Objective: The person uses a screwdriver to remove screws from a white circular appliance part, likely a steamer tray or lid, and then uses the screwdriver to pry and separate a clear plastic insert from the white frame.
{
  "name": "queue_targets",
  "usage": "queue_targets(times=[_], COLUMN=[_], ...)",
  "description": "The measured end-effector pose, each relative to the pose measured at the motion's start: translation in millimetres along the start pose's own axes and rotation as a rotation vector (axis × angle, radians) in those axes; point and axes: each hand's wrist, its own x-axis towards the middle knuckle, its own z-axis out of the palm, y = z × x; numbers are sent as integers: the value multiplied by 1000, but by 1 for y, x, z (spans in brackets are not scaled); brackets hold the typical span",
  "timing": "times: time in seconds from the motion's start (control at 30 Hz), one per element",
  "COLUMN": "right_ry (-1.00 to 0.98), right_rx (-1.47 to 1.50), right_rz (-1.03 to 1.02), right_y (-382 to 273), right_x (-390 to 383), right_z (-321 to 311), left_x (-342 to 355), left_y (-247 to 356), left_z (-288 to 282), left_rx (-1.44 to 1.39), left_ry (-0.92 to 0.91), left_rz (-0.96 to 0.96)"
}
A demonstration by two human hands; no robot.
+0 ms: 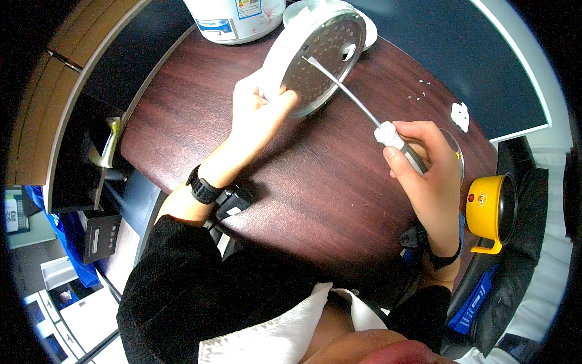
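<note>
My left hand [260, 109] grips the rim of a round white lid [276, 64], thumb over the lower edge. The lid is tilted up, showing a dimpled metal plate [321, 82] with an oval hole near its right side. My right hand [424, 155] is wrapped around the white and grey handle of a screwdriver [348, 94]. Its long shaft points up and left, with the tip at the plate's upper left part. Whether the tip touches the plate I cannot tell.
A white pot-shaped appliance [233, 21] with labels stands at the far edge. Small white bits [418, 96] and a white plastic piece [460, 117] lie at the right. A yellow pot [485, 206] sits on a black chair [527, 242]. A black adapter [236, 203] lies by my left wrist.
</note>
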Motion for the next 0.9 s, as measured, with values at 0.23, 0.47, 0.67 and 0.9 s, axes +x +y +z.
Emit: queue_targets(times=[0.23,0.47,0.67,0.9], right_ry=[50,51,63,60], right_rx=[-46,-65,-67,-54], right_rz=[-93,-80,-101,-53], right_y=[3,-5,-8,-6], right_x=[-1,-5,-5,-4], right_z=[1,-3,-3,-4], left_x=[-1,-1,0,-1], left_y=[1,3,0,0], left_z=[1,1,2,-1], left_rx=[9,-31,-28,33], left_ry=[-14,-17,-8,-29], left_rz=[15,15,23,28])
